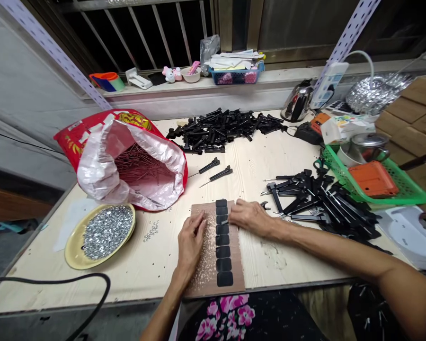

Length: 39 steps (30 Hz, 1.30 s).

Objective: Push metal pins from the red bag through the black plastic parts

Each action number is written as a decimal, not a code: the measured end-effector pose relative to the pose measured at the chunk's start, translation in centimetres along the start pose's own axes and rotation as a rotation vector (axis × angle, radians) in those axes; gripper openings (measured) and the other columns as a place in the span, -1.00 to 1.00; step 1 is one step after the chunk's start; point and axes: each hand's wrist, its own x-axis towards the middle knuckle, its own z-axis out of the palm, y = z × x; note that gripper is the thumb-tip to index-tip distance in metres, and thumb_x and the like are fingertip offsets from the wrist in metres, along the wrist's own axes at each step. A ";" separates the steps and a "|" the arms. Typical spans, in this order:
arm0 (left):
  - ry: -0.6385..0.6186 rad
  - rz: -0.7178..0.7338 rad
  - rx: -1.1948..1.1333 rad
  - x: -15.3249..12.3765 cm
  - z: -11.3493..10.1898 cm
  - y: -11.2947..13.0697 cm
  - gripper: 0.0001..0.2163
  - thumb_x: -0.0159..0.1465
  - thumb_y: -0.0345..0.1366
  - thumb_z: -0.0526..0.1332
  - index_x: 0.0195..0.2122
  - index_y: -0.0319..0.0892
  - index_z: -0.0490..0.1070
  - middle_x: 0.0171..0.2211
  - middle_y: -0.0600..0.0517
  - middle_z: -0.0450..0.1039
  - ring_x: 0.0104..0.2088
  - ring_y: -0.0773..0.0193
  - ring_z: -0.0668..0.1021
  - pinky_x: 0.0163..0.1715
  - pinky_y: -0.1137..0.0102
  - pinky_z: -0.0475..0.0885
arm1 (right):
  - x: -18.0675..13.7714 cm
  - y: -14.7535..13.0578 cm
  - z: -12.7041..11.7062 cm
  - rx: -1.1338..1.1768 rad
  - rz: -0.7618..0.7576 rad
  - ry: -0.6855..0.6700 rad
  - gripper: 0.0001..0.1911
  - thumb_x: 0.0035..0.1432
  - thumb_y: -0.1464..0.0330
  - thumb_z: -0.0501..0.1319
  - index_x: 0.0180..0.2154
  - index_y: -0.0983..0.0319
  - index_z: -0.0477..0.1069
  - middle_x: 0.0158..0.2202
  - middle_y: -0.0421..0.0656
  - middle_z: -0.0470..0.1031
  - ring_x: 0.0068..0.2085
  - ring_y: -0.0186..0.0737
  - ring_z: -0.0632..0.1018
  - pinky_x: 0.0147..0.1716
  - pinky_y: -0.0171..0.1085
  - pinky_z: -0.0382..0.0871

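A brown board (237, 270) lies at the table's front edge with a column of several black rectangular pieces (223, 252) on it. Small pale grains (208, 244) are scattered over the board's left side. My left hand (191, 241) rests at the board's left edge, its fingers bent and close together; what they hold, if anything, is hidden. On the right side of the column, my right hand (250, 218) is closed in a pinch near the upper black pieces. A small greyish piece (225, 221) shows at its fingertips, too small to name.
To the left are a yellow bowl of small metal parts (71, 253) and a red sack of reddish-brown rods (69, 135). Black-handled pieces are piled at the back (223, 128) and right (315, 201); two (216, 175) lie between. A green basket (408, 192) stands right.
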 end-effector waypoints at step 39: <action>0.031 -0.041 -0.007 -0.5 0.6 -0.4 -0.65 0.30 -0.18 0.06 0.06 -0.14 0.38 -0.11 -0.04 0.46 -0.11 0.21 0.50 -0.05 0.29 0.37 | 0.1 -0.7 0.2 0.018 -0.010 -0.076 -0.69 0.34 0.45 -0.06 -0.38 0.27 0.38 -0.38 -0.16 0.38 -0.30 -0.29 0.27 -0.59 -0.37 -0.06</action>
